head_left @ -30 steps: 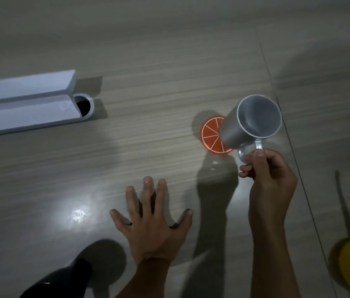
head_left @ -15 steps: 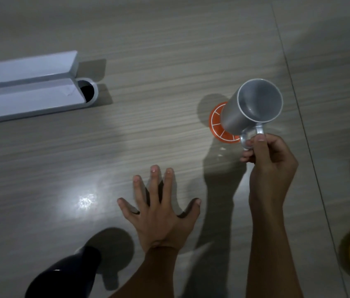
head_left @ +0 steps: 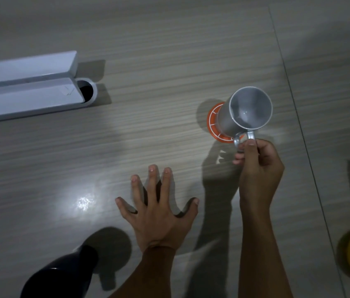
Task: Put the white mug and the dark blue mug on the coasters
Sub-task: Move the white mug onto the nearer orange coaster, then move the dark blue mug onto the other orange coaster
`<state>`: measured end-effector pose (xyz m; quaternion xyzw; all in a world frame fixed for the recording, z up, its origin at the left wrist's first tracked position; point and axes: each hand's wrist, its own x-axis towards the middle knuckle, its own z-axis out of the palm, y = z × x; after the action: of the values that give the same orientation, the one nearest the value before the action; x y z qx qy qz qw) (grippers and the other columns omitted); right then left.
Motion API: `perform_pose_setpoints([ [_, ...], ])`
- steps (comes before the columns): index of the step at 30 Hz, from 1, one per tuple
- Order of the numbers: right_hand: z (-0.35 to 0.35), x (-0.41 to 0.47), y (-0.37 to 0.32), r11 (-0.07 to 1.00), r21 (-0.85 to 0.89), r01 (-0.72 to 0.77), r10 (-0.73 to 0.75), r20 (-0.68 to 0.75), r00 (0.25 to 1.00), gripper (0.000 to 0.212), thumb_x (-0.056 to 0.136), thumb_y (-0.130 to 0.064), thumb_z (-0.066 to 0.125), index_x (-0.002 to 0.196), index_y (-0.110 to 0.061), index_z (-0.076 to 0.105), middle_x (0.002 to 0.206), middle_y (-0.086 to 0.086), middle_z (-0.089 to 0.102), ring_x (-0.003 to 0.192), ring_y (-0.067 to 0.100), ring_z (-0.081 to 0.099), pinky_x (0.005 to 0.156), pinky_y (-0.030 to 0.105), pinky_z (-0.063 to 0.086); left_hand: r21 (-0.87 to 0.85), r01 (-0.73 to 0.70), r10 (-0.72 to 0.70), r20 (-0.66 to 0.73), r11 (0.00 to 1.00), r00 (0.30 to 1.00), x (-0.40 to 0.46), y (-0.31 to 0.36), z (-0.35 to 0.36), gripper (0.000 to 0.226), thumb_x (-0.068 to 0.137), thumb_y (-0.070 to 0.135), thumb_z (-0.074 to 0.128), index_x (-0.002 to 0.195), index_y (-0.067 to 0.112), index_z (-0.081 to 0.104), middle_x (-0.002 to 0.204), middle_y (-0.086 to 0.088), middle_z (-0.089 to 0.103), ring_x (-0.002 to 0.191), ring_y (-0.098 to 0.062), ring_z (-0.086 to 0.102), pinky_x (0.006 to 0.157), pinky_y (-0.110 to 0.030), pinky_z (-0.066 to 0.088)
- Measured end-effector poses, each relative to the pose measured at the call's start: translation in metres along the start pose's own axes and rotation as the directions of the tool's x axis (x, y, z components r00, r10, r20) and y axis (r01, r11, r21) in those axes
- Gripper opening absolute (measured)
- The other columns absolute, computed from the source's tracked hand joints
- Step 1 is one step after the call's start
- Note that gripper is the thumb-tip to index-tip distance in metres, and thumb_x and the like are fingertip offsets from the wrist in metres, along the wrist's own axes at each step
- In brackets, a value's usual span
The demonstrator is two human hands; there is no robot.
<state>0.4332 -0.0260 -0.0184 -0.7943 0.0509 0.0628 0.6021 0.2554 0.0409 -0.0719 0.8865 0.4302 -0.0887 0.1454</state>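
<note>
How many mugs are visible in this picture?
2: the white mug held by the right hand over the orange coaster; the dark blue mug at the bottom-left edge, partly cropped.

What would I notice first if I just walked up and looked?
Probably the white mug, held by its handle in the right hand over the bright orange coaster at middle right. Next, the left hand spread flat on the table, with the dark blue mug at the bottom left.
</note>
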Motion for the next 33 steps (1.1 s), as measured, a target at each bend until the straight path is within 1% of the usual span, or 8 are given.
perform_pose_setpoints([
  [7,-0.003,0.000,0.006,1.000,-0.025,0.004,-0.004,0.008,1.000,0.014,0.099,-0.031,0.064,0.090,-0.026,0.074,0.073,-0.014,0.076,0.064,0.003,0.068,0.067,0.023,0.056,-0.007,-0.006,0.006,-0.026,1.000,1.000,-0.001,-0.002,0.004,0.094,0.081,0.088,0.028,0.160,0.038,0.013,0.171,0.005,0.012,0.157,-0.036,0.006,0.113,-0.077,0.006],
  [10,-0.006,-0.001,0.007,1.000,-0.001,0.001,-0.001,0.014,1.000,0.009,0.098,-0.029,0.069,0.091,-0.032,0.074,0.075,-0.017,0.077,0.064,0.001,0.069,0.064,0.017,0.055,-0.027,-0.024,0.023,-0.053,0.999,0.998,-0.001,-0.004,0.006,0.093,0.083,0.088,0.027,0.160,0.038,0.012,0.171,0.004,0.012,0.157,-0.036,0.005,0.113,-0.077,0.006],
  [14,-0.022,-0.014,0.009,1.000,-0.014,-0.014,0.013,-0.028,1.000,0.009,0.091,-0.028,0.073,0.091,-0.037,0.073,0.088,-0.018,0.077,0.064,0.002,0.067,0.061,0.023,0.057,-0.039,-0.032,0.030,-0.052,0.999,0.998,-0.003,-0.003,0.001,0.091,0.085,0.087,0.025,0.160,0.039,0.008,0.172,0.006,0.006,0.157,-0.034,-0.002,0.115,-0.076,0.000],
  [21,-0.068,-0.094,0.030,0.982,-0.140,-0.127,0.133,0.034,0.991,0.017,0.097,-0.017,0.069,0.091,-0.032,0.074,0.100,0.002,0.077,0.093,0.023,0.076,0.086,0.042,0.061,-0.037,-0.040,0.041,0.027,0.999,0.999,-0.010,-0.001,-0.013,0.086,0.088,0.084,0.014,0.160,0.038,0.005,0.172,0.005,-0.003,0.156,-0.036,-0.008,0.113,-0.077,-0.001],
  [26,-0.094,-0.161,0.036,0.959,-0.269,-0.085,0.122,0.123,0.985,0.018,0.098,-0.013,0.067,0.093,-0.030,0.071,0.091,-0.019,0.071,0.081,-0.017,0.066,0.076,0.013,0.050,-0.125,-0.272,0.280,0.054,0.954,0.958,-0.046,-0.041,-0.024,0.071,0.099,0.061,0.031,0.160,0.028,0.017,0.172,0.001,0.008,0.157,-0.031,-0.001,0.123,-0.062,0.000],
  [28,-0.101,-0.185,0.037,0.949,-0.309,-0.067,0.122,0.164,0.979,0.016,0.099,-0.012,0.065,0.098,-0.027,0.071,0.095,-0.016,0.071,0.086,-0.011,0.066,0.079,0.016,0.050,-0.206,-0.346,0.359,0.030,0.915,0.933,-0.081,-0.066,-0.023,0.065,0.102,0.052,0.037,0.159,0.025,0.023,0.171,0.002,0.012,0.158,-0.025,0.003,0.126,-0.052,0.003],
  [31,-0.095,-0.204,0.048,0.904,-0.425,-0.044,0.144,0.208,0.967,0.017,0.101,-0.013,0.062,0.115,-0.015,0.072,0.113,0.000,0.071,0.104,0.014,0.067,0.090,0.023,0.051,-0.319,-0.361,0.386,0.017,0.876,0.922,-0.120,-0.095,-0.013,0.059,0.103,0.040,0.047,0.157,0.022,0.031,0.168,0.005,0.019,0.157,-0.020,0.011,0.127,-0.045,0.011],
  [33,-0.081,-0.258,0.033,0.895,-0.432,0.111,0.051,0.345,0.937,0.024,0.102,-0.013,0.061,0.123,-0.007,0.069,0.125,0.009,0.067,0.116,0.024,0.064,0.100,0.028,0.048,-0.375,-0.348,0.353,-0.057,0.859,0.934,-0.166,-0.147,-0.026,0.056,0.102,0.032,0.053,0.154,0.017,0.038,0.165,0.002,0.027,0.155,-0.020,0.017,0.126,-0.043,0.015],
])
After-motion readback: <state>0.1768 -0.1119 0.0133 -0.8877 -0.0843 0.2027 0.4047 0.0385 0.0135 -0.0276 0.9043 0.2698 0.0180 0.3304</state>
